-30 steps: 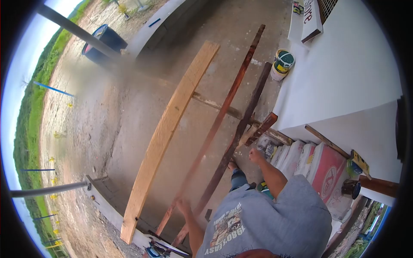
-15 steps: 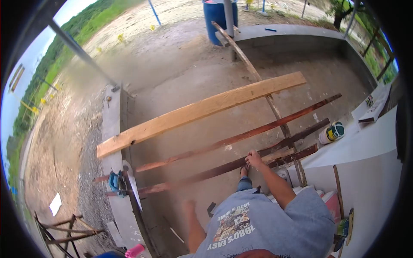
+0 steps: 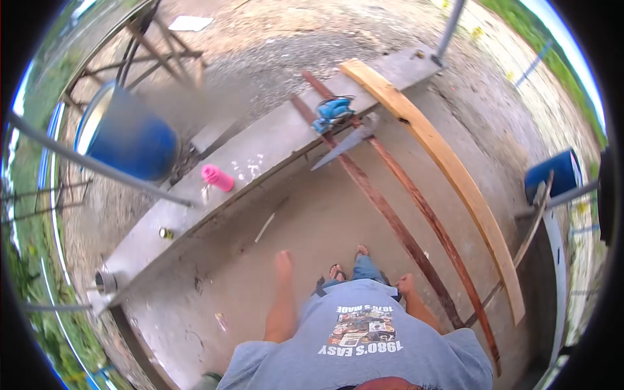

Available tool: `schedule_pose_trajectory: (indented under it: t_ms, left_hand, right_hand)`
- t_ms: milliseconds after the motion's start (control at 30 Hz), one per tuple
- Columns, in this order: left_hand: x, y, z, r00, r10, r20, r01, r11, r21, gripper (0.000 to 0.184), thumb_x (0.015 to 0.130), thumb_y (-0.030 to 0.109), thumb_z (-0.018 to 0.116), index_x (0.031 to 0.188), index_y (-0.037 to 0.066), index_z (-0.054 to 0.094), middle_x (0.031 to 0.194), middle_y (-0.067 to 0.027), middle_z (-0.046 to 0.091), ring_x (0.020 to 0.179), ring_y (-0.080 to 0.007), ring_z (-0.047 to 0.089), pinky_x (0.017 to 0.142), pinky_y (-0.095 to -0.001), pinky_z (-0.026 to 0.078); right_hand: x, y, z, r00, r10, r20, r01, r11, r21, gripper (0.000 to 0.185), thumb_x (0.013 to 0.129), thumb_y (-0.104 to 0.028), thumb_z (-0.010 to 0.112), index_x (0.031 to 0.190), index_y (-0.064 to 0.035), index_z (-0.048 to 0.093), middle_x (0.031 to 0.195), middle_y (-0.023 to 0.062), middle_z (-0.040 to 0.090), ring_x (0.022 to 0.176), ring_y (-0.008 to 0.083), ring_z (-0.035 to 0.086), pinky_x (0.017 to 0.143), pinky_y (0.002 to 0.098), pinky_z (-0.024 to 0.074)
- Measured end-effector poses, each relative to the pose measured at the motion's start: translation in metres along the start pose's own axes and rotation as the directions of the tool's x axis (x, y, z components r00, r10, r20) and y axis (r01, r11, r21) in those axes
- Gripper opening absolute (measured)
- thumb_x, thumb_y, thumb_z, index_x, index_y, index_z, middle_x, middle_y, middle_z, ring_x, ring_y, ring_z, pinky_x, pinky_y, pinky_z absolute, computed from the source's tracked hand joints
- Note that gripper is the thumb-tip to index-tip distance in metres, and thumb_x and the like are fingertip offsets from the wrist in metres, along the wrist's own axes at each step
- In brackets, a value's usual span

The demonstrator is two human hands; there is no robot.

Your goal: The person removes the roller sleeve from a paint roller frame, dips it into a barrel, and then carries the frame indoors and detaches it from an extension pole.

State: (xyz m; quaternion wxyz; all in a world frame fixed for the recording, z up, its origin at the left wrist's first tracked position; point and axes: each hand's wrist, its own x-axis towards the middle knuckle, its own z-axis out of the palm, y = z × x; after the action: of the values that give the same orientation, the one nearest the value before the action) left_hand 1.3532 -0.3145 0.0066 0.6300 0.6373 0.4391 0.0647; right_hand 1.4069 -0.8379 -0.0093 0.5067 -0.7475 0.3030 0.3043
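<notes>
My left hand hangs over the concrete floor, apart from any object; motion smears its fingers. My right hand is beside my hip with its fingers curled in and nothing visible in them. It is nearest to a dark red board, which lies beside a second reddish board. Further right runs a wide pale plank. The far ends of all three rest on a low concrete wall. A blue power tool and a handsaw lie across the red boards there.
A pink bottle and a small can are on the low wall. One blue barrel stands beyond it at left, another at right. Metal posts rise near the wall. My sandalled feet are on the floor.
The view has swung left toward the low wall, bringing the pink bottle and left barrel into sight. My right hand has moved from the boards back to my side.
</notes>
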Motion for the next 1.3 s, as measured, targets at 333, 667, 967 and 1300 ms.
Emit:
schedule_pose_trajectory:
  t_ms: [333,667,967,1300]
  left_hand:
    - [-0.012,-0.07,-0.242,0.809,-0.393,-0.436,0.25,0.903,-0.35,0.034,0.096,0.036,0.043,0.087,0.007,0.058,0.084,-0.0072,0.063,0.069,-0.0201,0.061,0.06,-0.0324,0.049]
    - [-0.107,-0.078,-0.377,0.269,-0.596,-0.757,0.016,0.788,-0.615,0.031,0.097,0.028,0.041,0.097,0.004,0.06,0.084,-0.0096,0.065,0.074,-0.0206,0.064,0.062,-0.0368,0.051]
    - [-0.103,-0.204,-0.428,0.327,-0.795,-0.511,0.253,0.594,-0.763,0.054,0.1,0.043,0.035,0.09,0.003,0.07,0.076,-0.0098,0.066,0.067,-0.019,0.062,0.061,-0.0369,0.051]
    - [0.04,-0.162,-0.768,0.589,-0.565,-0.578,0.301,0.817,-0.492,0.034,0.099,0.026,0.04,0.093,0.001,0.062,0.082,-0.0143,0.063,0.071,-0.0294,0.06,0.067,-0.0462,0.048]
  right_hand:
    - [0.119,-0.108,0.137,0.909,-0.228,0.349,0.407,0.663,-0.628,0.01,0.089,-0.008,0.048,0.099,-0.0049,0.05,0.074,0.0145,0.061,0.052,0.0211,0.059,0.038,0.0343,0.0468]
    - [0.012,-0.456,0.557,0.681,-0.307,0.665,0.688,0.58,-0.436,0.011,0.081,-0.006,0.061,0.086,-0.004,0.05,0.074,0.0082,0.061,0.057,0.0151,0.06,0.054,0.0307,0.0491]
    - [-0.132,-0.448,0.838,0.399,-0.187,0.898,0.835,0.479,-0.271,0.021,0.095,-0.02,0.049,0.089,-0.0025,0.059,0.076,0.0079,0.063,0.061,0.015,0.06,0.052,0.0292,0.0485]
    - [-0.264,-0.389,0.899,0.605,0.002,0.797,0.658,0.562,-0.501,0.022,0.094,-0.02,0.054,0.106,-0.0025,0.055,0.09,0.0097,0.063,0.071,0.0176,0.063,0.06,0.0306,0.0523]
